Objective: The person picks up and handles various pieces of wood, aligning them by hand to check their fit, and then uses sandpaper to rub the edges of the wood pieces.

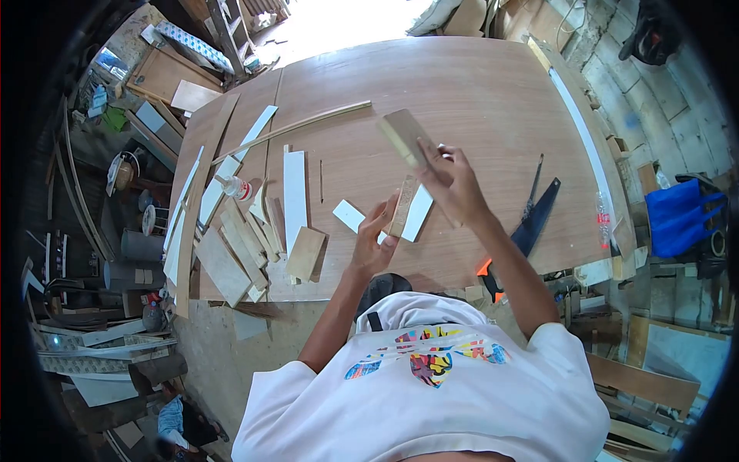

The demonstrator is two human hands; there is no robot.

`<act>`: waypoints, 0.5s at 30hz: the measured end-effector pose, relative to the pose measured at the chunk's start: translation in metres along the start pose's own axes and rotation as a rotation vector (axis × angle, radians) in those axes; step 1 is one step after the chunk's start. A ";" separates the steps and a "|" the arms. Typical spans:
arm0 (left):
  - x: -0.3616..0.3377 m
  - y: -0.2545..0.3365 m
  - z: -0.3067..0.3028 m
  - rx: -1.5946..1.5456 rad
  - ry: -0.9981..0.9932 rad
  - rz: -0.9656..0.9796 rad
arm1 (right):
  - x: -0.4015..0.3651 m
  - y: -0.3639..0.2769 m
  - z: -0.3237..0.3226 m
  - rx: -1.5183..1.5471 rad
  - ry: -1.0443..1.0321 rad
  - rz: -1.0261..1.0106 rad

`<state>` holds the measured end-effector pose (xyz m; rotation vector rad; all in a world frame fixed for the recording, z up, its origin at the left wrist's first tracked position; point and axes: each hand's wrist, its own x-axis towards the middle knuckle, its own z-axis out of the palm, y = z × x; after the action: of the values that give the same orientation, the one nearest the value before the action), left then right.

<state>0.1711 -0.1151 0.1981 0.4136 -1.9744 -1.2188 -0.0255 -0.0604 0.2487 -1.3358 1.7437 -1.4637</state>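
Observation:
My left hand (376,233) is closed around a short, narrow wood block (402,205), held upright with its rough tan edge facing me. Just to the right and higher, my right hand (456,185) grips one end of a wider flat wood block (405,135), slightly blurred and tilted up to the left. The two pieces are close together over the table. Below my hands lie a white strip (419,209) and a small white piece (349,215). A loose wood block (305,254) rests left of my left hand.
On the wooden tabletop (439,69), several boards and white strips cluster left around a glue bottle (237,188). A thin batten (315,119) lies behind. At right are a handsaw (535,219) with an orange-black handle, a slim dark tool (533,189) and a clear bottle (603,219).

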 end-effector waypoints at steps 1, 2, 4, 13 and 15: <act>0.001 0.001 0.000 0.003 0.020 0.024 | -0.002 -0.004 0.000 -0.001 -0.001 -0.004; 0.005 0.000 0.000 0.006 0.043 0.053 | -0.004 -0.010 -0.001 0.022 0.031 -0.045; 0.006 -0.014 -0.003 -0.049 0.050 -0.021 | -0.019 -0.028 0.001 0.049 0.051 -0.078; -0.020 -0.025 0.005 -0.650 -0.106 -0.446 | -0.004 0.006 0.001 -0.460 0.158 -0.123; -0.013 -0.022 0.009 -0.715 0.016 -0.433 | -0.015 -0.012 0.006 -0.378 0.179 -0.227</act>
<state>0.1702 -0.1122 0.1717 0.4805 -1.3315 -2.0713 -0.0105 -0.0489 0.2545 -1.6844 2.1213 -1.4580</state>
